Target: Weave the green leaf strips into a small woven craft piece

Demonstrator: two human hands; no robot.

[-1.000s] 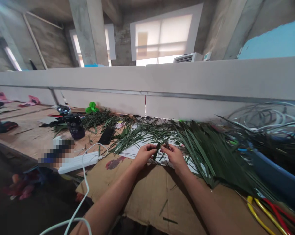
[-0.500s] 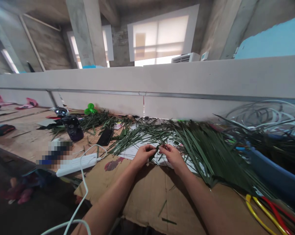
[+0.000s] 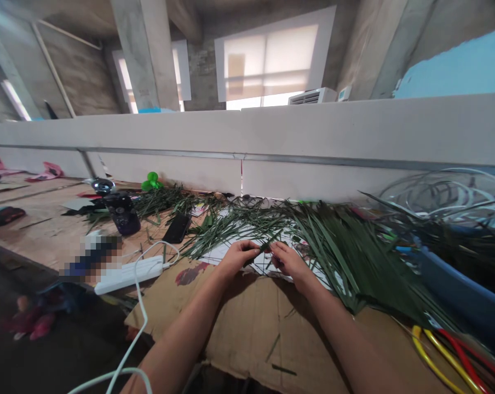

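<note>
While the left grip (image 3: 239,258) pinches a narrow palm-leaf strip (image 3: 266,244) above a cardboard sheet (image 3: 264,323), the right grip (image 3: 291,265) curls just beside it, its closure unclear. Light and springy, the strip is best held near its end. Loose fronds (image 3: 346,257) spread across the table (image 3: 46,235); a blue tub (image 3: 456,290) at right holds darker leaves (image 3: 448,235).

Bench (image 3: 46,235) (plywood, maybe) under cardboard (image 3: 264,334), palm strips (image 3: 354,262).

Tipped from nearly upright a second ago to almost level, rising rightward: the narrow palm-leaf strip (image 3: 266,247), no longer standing above the left hand (image 3: 237,259), its lower end now at those fingertips.
</note>
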